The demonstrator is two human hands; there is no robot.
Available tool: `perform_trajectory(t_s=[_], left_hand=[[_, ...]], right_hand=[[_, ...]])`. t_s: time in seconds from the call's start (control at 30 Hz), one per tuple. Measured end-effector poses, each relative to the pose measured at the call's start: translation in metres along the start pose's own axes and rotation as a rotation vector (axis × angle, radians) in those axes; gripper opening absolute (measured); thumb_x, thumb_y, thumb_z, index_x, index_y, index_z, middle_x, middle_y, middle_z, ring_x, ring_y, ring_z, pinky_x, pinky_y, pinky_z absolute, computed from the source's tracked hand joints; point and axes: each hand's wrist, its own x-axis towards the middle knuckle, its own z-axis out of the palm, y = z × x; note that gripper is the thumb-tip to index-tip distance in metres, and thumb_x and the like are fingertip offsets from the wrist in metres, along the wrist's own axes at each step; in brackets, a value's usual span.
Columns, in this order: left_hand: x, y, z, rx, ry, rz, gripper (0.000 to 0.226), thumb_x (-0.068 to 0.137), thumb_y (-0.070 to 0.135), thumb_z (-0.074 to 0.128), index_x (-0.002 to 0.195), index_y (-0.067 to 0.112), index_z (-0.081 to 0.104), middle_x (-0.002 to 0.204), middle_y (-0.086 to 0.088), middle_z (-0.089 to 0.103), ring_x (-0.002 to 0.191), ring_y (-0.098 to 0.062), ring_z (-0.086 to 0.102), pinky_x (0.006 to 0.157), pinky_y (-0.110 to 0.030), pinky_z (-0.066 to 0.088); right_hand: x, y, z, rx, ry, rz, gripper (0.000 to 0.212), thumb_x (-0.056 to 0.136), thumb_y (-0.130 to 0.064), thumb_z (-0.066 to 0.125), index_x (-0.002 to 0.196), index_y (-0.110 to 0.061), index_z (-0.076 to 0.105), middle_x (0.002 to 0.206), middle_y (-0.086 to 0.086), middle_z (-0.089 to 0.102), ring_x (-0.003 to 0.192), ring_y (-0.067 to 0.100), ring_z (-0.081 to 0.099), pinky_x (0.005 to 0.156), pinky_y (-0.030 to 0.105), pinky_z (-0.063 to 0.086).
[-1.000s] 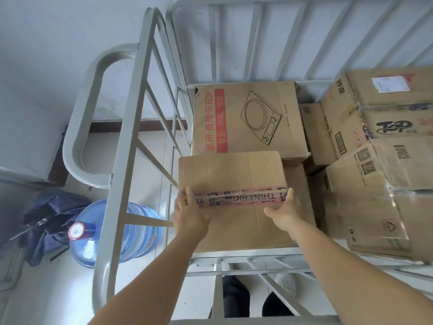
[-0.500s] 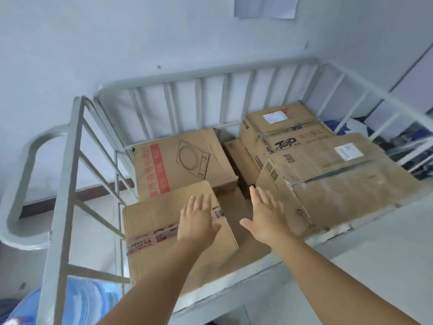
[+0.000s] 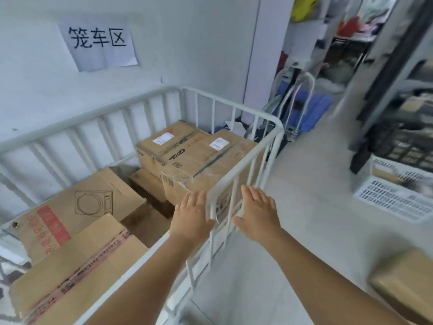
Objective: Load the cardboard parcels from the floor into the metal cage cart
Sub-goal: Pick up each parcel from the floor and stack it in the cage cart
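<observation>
the metal cage cart (image 3: pixel 236 171) stands against a pale wall (image 3: pixel 187 43), its white barred sides enclosing several cardboard parcels; nearest the camera inside the cart lies a taped parcel (image 3: pixel 77 268) with a printed strip across its top; behind it, toward the wall, sits a parcel with a cooker drawing (image 3: pixel 93 202) and a red panel; in the cart's far corner two labelled parcels (image 3: pixel 187 156) are stacked higher, with smaller boxes in the gap below; above the cart a paper sign (image 3: pixel 98 43) with three black characters hangs on the wall; the left hand (image 3: pixel 191 218) hovers over the cart's interior, fingers straight and holding nothing; the right hand (image 3: pixel 257 211) is spread flat just outside the cart's near rail, also empty; beyond the cart's far end a folded hand trolley (image 3: pixel 297 102) leans by the wall; on the grey floor (image 3: pixel 304 207) to the right of the cart lie a white plastic crate (image 3: pixel 396 195) and, nearer the camera, one more cardboard parcel (image 3: pixel 405 282).
</observation>
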Motion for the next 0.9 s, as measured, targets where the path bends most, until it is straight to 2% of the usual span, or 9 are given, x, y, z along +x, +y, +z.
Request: perform_trajectory(t_s=[0.17,0.43,0.6,0.77,0.9], left_hand=[[0.013,0.067,0.018,0.079,-0.070,0.210,0.077,0.092,0.045,0.054,0.153,0.021,0.014,0.160,-0.003,0.016,0.147,-0.024,0.015,0.119,-0.040,0.017],[0.031,0.154,0.060,0.146,-0.229,0.578,0.077,0.096,0.044,0.048,0.155,0.018,0.005,0.162,-0.003,0.008,0.149,-0.021,0.006,0.120,-0.036,0.010],[0.036,0.202,0.088,0.171,-0.351,0.793,0.076,0.096,0.044,0.048,0.155,0.017,0.006,0.161,-0.005,0.009,0.148,-0.021,0.010,0.120,-0.035,0.015],[0.028,0.240,0.115,0.200,-0.439,0.982,0.076,0.097,0.044,0.047,0.155,0.015,0.008,0.161,-0.006,0.013,0.147,-0.020,0.015,0.117,-0.031,0.019],[0.015,0.268,0.137,0.219,-0.526,1.081,0.076,0.097,0.044,0.047,0.155,0.016,0.008,0.161,-0.005,0.014,0.147,-0.019,0.015,0.117,-0.030,0.018]], right_hand=[[-0.044,0.066,-0.012,0.047,0.036,0.194,0.079,0.097,-0.041,0.052,0.155,-0.017,0.003,0.163,-0.001,0.006,0.150,0.023,0.002,0.119,0.042,0.006],[-0.103,0.138,0.001,0.097,0.023,0.589,0.086,0.097,-0.044,0.049,0.156,-0.017,-0.006,0.163,-0.001,-0.003,0.151,0.022,-0.006,0.121,0.043,0.002],[-0.141,0.165,0.013,0.136,0.057,0.843,0.087,0.095,-0.045,0.053,0.156,-0.016,-0.002,0.163,-0.001,0.003,0.150,0.022,-0.001,0.121,0.043,0.006],[-0.179,0.180,0.023,0.174,0.139,1.043,0.085,0.091,-0.046,0.057,0.155,-0.016,0.009,0.159,-0.001,0.016,0.147,0.022,0.011,0.119,0.042,0.013],[-0.211,0.192,0.033,0.247,0.154,1.197,0.087,0.091,-0.046,0.059,0.156,-0.019,0.008,0.161,-0.003,0.013,0.148,0.021,0.010,0.120,0.041,0.012]])
